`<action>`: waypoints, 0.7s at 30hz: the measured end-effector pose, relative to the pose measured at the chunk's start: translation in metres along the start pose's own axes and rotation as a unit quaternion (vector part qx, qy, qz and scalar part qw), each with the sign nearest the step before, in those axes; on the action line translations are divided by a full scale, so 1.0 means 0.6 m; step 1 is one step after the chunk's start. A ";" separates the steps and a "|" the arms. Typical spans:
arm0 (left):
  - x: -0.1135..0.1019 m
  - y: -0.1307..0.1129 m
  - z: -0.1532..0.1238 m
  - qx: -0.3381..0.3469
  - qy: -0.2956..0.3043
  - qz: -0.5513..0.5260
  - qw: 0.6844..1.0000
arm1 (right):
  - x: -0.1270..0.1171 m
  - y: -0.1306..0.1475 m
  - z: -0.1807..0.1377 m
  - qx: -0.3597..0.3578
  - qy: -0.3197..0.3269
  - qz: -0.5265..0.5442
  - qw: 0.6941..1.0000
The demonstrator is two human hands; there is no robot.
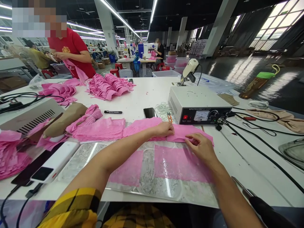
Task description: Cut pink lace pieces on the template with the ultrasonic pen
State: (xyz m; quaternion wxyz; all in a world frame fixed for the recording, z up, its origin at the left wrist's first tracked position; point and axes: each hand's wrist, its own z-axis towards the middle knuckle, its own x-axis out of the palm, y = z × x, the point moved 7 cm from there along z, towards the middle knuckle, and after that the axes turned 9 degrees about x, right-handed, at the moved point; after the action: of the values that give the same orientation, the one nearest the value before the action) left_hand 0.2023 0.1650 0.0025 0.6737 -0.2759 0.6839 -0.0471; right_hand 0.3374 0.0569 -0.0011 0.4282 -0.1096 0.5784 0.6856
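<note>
A pink fabric piece (180, 131) lies across the far edge of a clear plastic sheet, in front of the grey control box. My left hand (163, 129) is closed at its left end, with the fingertips pinched on the cloth. At its near edge, the thumb and fingers of my right hand (200, 145) close on the fabric; the exact grip is partly hidden. Left of it, stacked pink fabric pieces (99, 129) run in a row. Under the clear plastic sheet (148, 171), flat pink pieces (166, 161) show through.
A control box (200, 104) with a meter stands behind my right hand, its cables running right. Nearby are orange-handled snips (169, 117), a phone (149, 112), a black marker (113, 112), a white power bank (55, 162) and a black-handled tool (266, 205). A co-worker (71, 50) handles pink cloth.
</note>
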 end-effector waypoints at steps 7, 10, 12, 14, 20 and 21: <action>-0.023 -0.006 -0.001 0.015 -0.020 0.024 0.999 | 0.012 -0.003 0.008 -0.040 -0.038 -0.048 0.997; -0.027 -0.027 -0.009 0.004 -0.064 0.078 0.995 | 0.012 -0.007 0.012 -0.046 -0.051 -0.059 0.996; -0.020 -0.051 -0.014 -0.005 -0.107 0.124 0.987 | 0.013 -0.007 0.013 -0.053 -0.055 -0.062 0.995; -0.007 -0.076 -0.014 -0.010 -0.143 0.167 0.975 | 0.015 -0.005 0.011 -0.062 -0.059 -0.064 0.994; 0.007 -0.098 -0.003 -0.023 -0.184 0.248 0.951 | 0.010 -0.005 0.006 -0.077 -0.082 -0.084 0.990; 0.003 -0.096 -0.005 -0.019 -0.184 0.256 0.949 | 0.008 -0.008 0.006 -0.076 -0.086 -0.091 0.989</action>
State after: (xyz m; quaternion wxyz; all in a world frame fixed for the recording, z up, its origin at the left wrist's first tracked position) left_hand 0.2178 0.1147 0.0262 0.7716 -0.1080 0.5968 0.1919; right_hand 0.3395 0.0621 -0.0063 0.5270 -0.1348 0.4733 0.6929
